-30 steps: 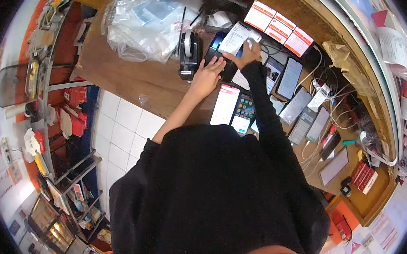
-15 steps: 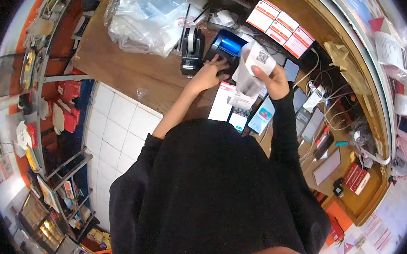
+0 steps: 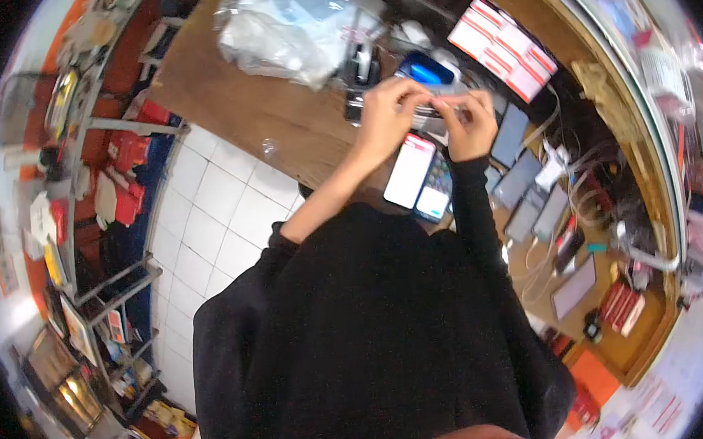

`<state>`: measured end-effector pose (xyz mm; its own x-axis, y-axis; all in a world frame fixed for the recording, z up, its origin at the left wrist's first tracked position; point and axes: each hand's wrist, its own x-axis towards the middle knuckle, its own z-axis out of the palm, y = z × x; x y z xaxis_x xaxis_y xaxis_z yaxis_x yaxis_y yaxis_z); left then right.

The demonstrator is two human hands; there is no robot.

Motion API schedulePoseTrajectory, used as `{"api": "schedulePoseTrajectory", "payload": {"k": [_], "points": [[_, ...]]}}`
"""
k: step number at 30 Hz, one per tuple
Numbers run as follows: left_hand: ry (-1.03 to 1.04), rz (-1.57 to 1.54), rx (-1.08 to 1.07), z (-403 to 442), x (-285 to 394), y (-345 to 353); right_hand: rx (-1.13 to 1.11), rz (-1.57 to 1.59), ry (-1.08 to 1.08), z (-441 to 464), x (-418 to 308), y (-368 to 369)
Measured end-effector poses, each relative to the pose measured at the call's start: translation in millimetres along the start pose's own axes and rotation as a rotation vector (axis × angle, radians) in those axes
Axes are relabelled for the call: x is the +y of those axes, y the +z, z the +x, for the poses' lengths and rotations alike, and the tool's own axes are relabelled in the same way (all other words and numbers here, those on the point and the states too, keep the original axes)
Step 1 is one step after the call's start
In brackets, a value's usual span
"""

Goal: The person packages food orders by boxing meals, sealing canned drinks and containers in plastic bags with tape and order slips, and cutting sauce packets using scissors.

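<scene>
My left hand (image 3: 391,116) and my right hand (image 3: 473,124) meet above the desk, fingertips pinched close together. Between them a thin edge of the printed paper slip (image 3: 445,91) shows, blurred and mostly hidden by fingers. Just behind the hands is a small black device with a shiny blue top (image 3: 427,70). A black tape dispenser (image 3: 362,63) stands left of it, partly covered by my left hand. Below the hands lie a phone with a white screen (image 3: 410,170) and another lit phone (image 3: 434,194).
A heap of clear plastic bags (image 3: 287,35) lies at the back of the wooden desk (image 3: 230,97). Red-and-white printed cards (image 3: 503,49) stand behind the hands. Several phones and tangled cables (image 3: 589,192) spread to the right. Shelving (image 3: 125,126) is at far left.
My left hand has left the blue-topped device and come up to my right hand. The slip, earlier spread out in my right hand, is now mostly hidden between both. The view has shifted slightly.
</scene>
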<state>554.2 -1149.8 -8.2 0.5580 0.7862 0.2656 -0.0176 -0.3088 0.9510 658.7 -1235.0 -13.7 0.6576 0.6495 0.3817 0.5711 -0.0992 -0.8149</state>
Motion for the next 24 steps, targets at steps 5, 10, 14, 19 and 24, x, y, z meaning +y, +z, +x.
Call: {"api": "schedulePoseTrajectory", "payload": {"k": [5,10,14,19,24], "points": [[-0.009,-0.291,0.126,-3,0,-10,0.154,0.100,-0.197,-1,-34,23],[0.098,-0.392,-0.433,-1,25,-51,-0.396,0.737,0.049,0,-54,7],[0.182,-0.175,-0.502,-1,34,-61,-0.644,-0.016,-0.419,14,-57,-19],[0.049,-0.252,-0.030,10,29,-69,-0.200,-0.043,-0.562,7,-79,-45],[0.236,-0.223,-0.158,2,60,-51,-0.296,-0.132,-0.245,17,-92,-42]]}}
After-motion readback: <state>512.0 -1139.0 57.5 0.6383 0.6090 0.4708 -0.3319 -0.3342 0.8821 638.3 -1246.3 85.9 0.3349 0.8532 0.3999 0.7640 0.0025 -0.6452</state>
